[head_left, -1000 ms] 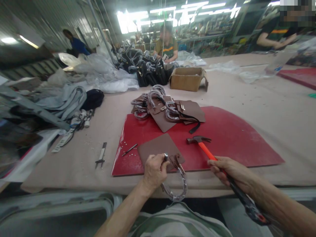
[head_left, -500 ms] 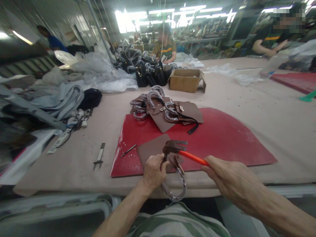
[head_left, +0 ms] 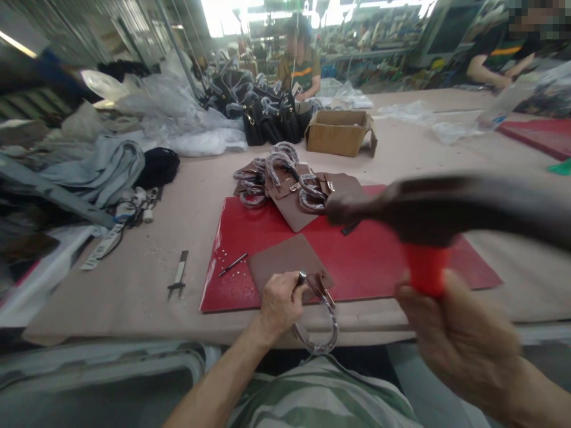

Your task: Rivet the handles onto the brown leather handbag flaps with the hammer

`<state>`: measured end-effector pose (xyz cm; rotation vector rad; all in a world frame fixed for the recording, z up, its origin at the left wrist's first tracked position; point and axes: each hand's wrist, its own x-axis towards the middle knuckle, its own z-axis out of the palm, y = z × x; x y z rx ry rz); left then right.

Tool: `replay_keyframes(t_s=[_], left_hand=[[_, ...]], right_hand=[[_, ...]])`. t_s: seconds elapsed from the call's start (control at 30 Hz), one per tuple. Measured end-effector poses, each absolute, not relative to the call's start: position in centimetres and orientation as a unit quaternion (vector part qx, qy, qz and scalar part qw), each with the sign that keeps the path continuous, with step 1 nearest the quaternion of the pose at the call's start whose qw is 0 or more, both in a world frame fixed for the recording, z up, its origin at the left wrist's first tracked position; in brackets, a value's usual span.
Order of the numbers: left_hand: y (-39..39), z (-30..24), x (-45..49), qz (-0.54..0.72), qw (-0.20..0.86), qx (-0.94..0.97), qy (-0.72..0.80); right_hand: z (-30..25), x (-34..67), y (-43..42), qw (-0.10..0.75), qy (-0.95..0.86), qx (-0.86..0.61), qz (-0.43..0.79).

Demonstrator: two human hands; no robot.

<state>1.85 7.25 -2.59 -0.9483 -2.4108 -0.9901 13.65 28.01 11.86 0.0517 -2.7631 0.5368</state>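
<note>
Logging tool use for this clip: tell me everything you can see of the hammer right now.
The hammer is held up close to the camera, large and heavily blurred. Its dark head, metal by the look, lies roughly level across the view, tapering toward the left; face and claw cannot be told apart. A bright orange-red handle runs down from it into the right hand, which grips it. Nothing else touches it; the red mat lies below it.

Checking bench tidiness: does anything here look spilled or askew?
Small pale bits lie scattered on the red mat near its left corner, and the wrapped handle beside the left hand hangs over the table edge. Nothing looks damaged.
</note>
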Motion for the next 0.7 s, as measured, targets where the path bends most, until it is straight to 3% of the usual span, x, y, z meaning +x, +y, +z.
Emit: replay_keyframes(t_s=[0.13, 0.27, 0.43, 0.53, 0.63, 0.7], left_hand=[[7.2, -2.5, 1.9, -0.357, 0.197, -0.340, -0.848], [7.1, -2.5, 2.0, -0.358, 0.179, -0.334, -0.853], [6.7, -2.8, 2.0, -0.362, 0.161, -0.331, -0.856], [6.5, -2.8, 2.0, -0.367, 0.146, -0.333, -0.856], [6.4, -2.6, 1.9, -0.363, 0.135, -0.335, -0.859], [6.4, -2.6, 2.0, -0.359, 0.132, -0.335, -0.861]], right_hand=[[11.3, 13.6, 28.3, 0.098, -0.978, 0.085, 0.166], [10.1, 12.5, 30.2, 0.056, -0.957, -0.030, 0.281], [5.1, 10.7, 33.4, -0.078, -0.898, -0.174, 0.397], [2.7, 9.4, 35.1, -0.055, -0.941, -0.192, 0.273], [2.2, 8.3, 35.4, 0.025, -0.988, -0.142, 0.062], [2.4, 8.0, 34.2, 0.082, -0.991, -0.110, 0.000]])
